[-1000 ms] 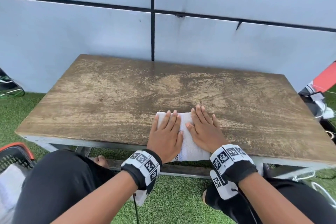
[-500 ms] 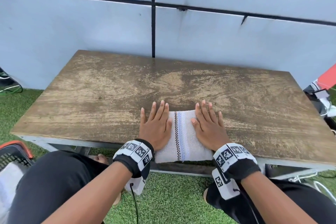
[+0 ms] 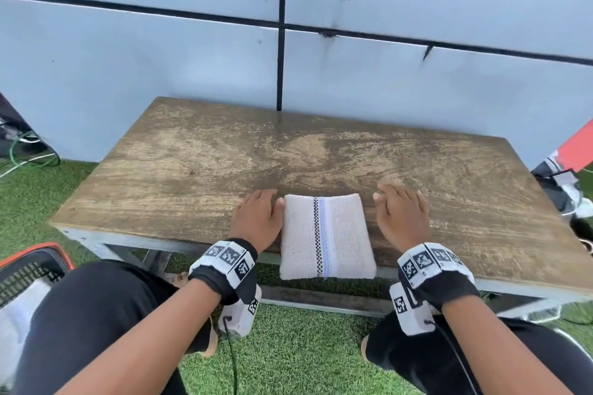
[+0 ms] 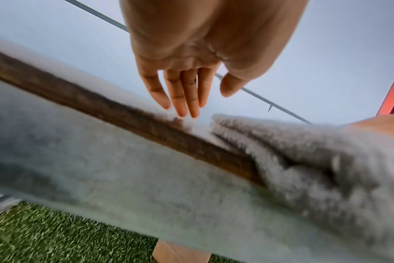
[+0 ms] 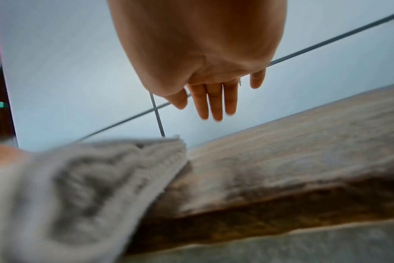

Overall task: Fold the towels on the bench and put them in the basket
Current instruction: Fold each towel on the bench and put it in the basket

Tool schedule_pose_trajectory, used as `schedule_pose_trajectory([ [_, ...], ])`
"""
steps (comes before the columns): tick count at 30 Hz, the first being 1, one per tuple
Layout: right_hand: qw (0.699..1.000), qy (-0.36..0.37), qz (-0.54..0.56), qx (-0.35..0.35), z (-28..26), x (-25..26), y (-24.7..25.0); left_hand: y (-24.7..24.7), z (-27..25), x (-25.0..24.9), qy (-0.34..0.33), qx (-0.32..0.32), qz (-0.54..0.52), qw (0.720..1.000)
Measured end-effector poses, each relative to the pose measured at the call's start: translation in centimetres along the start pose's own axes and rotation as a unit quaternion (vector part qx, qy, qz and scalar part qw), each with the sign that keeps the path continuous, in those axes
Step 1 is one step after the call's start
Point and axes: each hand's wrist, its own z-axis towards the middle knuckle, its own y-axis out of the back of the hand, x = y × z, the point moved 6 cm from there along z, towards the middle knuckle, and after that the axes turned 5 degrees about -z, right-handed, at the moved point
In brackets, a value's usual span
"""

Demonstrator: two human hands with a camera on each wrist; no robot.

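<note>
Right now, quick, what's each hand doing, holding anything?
Left hand: open, holding nothing, beside the folded towel.
Right hand: open, holding nothing, on the towel's other side.

Worn wooden bench (image 3: 199, 170) — folded towel (image 3: 327, 234) at near edge.

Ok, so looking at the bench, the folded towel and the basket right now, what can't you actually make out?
- Basket: head view, cut off by the left edge and hidden by the person's knee; how many towels lie inside is unclear.
- Folded towel: its underside and inner layers are hidden; both wrist views blur it.
- Left hand: head view, whether the thumb touches the towel is unclear.
- Right hand: its fingertips are motion-blurred.
- Bench: legs hidden beneath the top.
</note>
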Motion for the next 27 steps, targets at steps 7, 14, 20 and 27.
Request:
schedule_pose_trajectory([
  [7, 0.986, -0.057, 0.053, 0.144, -2.6, 0.1, -0.6, -0.1, -1.0, -0.1, 0.066, 0.115, -0.002, 0.991],
  [14, 0.961, -0.115, 0.156, 0.196, -3.1, 0.3, -2.7, -1.1, -1.5, -0.3, 0.07, 0.159, -0.03, 0.984],
  [20, 0.934, -0.136, 0.24, 0.227, -2.9, 1.0, -2.4, -1.6, -1.4, -0.6, 0.1, 0.168, -0.128, 0.972],
  [27, 0.814, -0.221, 0.469, 0.261, -4.4, 1.4, -2.0, -1.6, -3.0, -1.1, 0.212, 0.128, -0.419, 0.874],
])
